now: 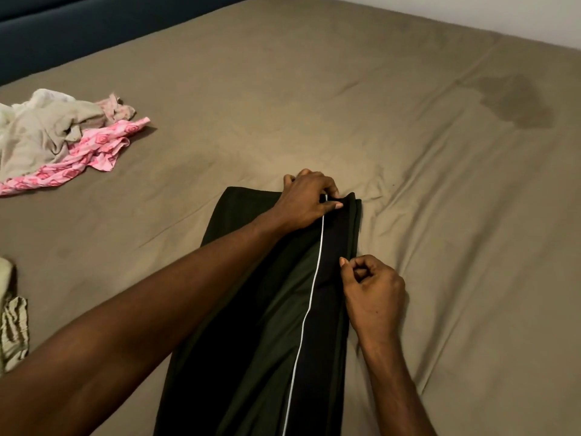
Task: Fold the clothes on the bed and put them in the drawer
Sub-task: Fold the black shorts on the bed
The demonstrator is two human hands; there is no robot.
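Note:
Dark trousers (270,309) with a thin white side stripe lie lengthwise on the tan bed sheet (345,89), running from the near edge toward the middle. My left hand (309,198) pinches the far hem of the trousers at the top of the stripe. My right hand (369,289) is at the right edge of the trousers, about midway along, with curled fingers pinching the fabric edge. The near end of the trousers runs out of view at the bottom.
A pile of clothes lies at the left: a beige garment (34,133) over a pink patterned one (91,152). A striped cloth (12,332) sits at the left edge. A dark stain (515,102) marks the sheet at the far right. A dark headboard (78,29) is at upper left.

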